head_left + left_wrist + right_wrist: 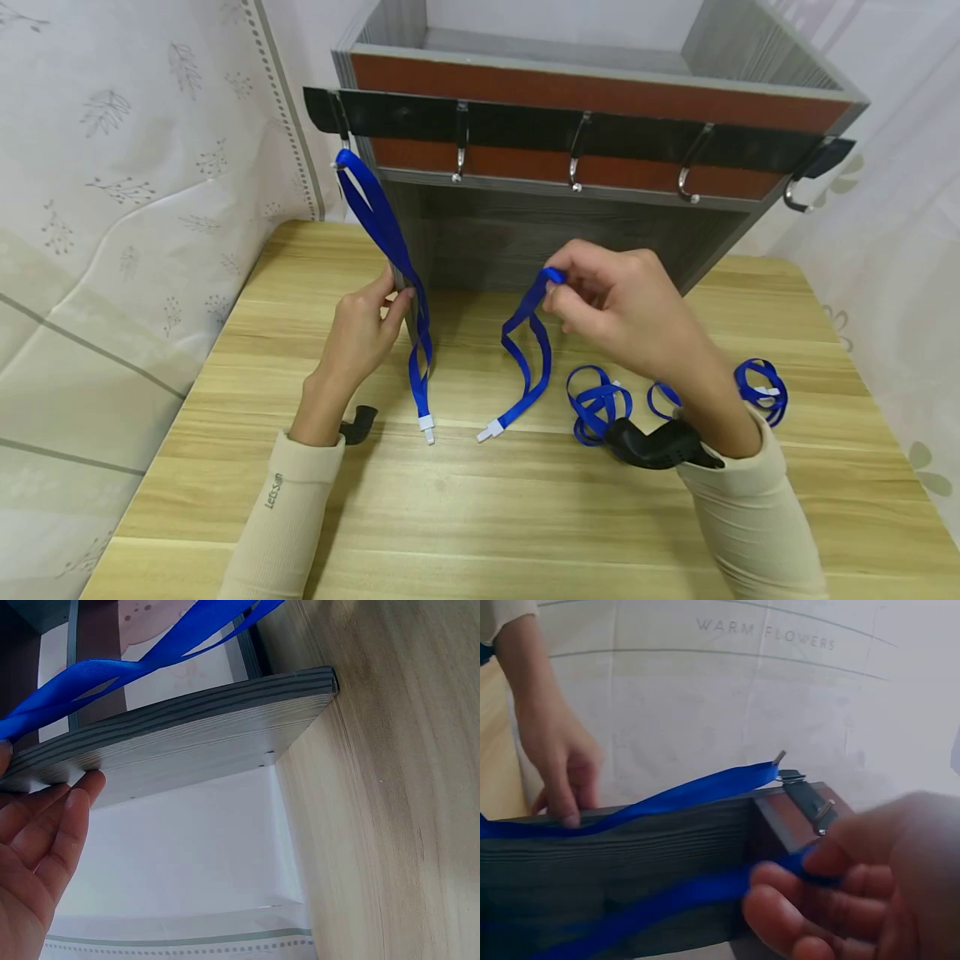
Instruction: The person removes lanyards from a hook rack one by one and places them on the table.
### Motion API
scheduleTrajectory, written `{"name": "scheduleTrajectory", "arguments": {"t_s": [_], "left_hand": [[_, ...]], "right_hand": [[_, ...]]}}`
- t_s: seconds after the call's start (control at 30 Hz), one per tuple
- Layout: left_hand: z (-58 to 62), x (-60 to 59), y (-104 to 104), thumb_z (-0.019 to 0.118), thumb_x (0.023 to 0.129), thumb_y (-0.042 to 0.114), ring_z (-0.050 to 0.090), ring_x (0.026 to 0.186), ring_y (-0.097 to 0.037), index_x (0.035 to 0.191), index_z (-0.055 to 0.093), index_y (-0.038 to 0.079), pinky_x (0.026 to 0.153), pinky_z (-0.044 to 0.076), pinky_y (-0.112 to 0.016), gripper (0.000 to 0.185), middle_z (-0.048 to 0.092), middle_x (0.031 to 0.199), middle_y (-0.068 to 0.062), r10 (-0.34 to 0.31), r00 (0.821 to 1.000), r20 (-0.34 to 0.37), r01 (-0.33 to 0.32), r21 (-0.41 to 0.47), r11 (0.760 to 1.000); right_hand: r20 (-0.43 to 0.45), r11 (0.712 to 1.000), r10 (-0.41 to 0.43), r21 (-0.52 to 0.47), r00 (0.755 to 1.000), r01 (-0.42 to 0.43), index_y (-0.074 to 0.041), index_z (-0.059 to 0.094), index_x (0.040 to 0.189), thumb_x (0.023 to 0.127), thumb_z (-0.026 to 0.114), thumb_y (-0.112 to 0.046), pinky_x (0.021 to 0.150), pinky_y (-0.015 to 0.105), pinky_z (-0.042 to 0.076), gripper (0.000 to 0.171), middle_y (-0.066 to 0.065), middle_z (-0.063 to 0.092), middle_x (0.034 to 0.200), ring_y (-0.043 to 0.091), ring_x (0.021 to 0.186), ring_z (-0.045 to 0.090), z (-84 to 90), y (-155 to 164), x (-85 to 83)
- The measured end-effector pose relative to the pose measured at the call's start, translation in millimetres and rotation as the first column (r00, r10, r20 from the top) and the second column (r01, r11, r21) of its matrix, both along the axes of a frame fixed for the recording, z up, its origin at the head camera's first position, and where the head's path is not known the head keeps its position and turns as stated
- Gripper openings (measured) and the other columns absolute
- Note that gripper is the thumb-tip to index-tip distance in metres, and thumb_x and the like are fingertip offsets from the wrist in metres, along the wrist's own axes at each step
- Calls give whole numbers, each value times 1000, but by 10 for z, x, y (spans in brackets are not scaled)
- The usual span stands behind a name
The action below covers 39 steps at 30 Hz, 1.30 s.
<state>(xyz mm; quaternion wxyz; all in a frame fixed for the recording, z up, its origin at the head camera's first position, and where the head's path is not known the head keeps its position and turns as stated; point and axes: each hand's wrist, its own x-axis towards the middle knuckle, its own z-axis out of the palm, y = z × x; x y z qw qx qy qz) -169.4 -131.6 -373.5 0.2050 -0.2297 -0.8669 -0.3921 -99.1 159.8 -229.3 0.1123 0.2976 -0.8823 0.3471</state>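
Two bare hands work over a pale wooden desk (247,500), in front of a grey cabinet (600,50) whose black rail (525,125) carries a row of metal hooks. Farthest left, one blue lanyard (386,233) hangs from the leftmost hook (341,133) and runs down at a slant, its white clip (426,423) near the desk surface. The left hand (363,329) is right beside this hanging lanyard about halfway down, fingers loosely bent toward the strap; whether the fingertips actually pinch it cannot be told from the head view. The left wrist view shows the fingers (52,825) fairly straight, lying against the grey edge of the cabinet panel (195,742), with the blue strap (112,675) passing just above them.

Further right, the right hand (607,308) is raised above the desk, its grip pinching the top loop of a second blue lanyard (528,350) between thumb and fingertips. That lanyard droops down and leftward, and its white clip (489,431) touches the desk. The right wrist view shows the curled fingers (795,915) closed round the strap (652,907), though blurred.

To the right of the held strap, more blue lanyards lie coiled on the desk: one bundle (596,404) just beside the right wrist, another (761,387) beyond it.
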Motion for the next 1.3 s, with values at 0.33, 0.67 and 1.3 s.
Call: {"name": "scheduleTrajectory", "arguments": {"t_s": [0.33, 0.67, 1.3], "left_hand": [[2, -4, -4, 58, 101, 11, 72, 86, -26, 115, 62, 5, 74, 60, -41, 17, 74, 98, -10, -5, 1000, -3, 5, -9, 1000], [-2, -6, -12, 58, 101, 11, 72, 86, -25, 114, 62, 5, 74, 60, -41, 15, 74, 97, -10, -7, 1000, -8, 7, -8, 1000], [-7, -10, -9, 58, 100, 12, 72, 87, -26, 113, 63, 5, 73, 60, -41, 15, 74, 94, -9, -8, 1000, -3, 8, -1, 1000]], "right_hand": [[275, 916, 367, 63, 889, -397, -17, 68, 100, 93, 64, -5, 45, 21, 41, 14, -11, 60, 75, 5, 55, 49, -199, 186, -38], [375, 902, 356, 100, 856, -420, -16, 69, 99, 91, 59, -1, 53, 22, 46, 20, -10, 57, 83, 7, 64, 53, -464, 266, -150], [423, 916, 384, -62, 821, -396, -9, 69, 104, 90, 59, 3, 80, 26, 59, 21, 2, 72, 115, 18, 93, 69, -736, -49, -122]]}}
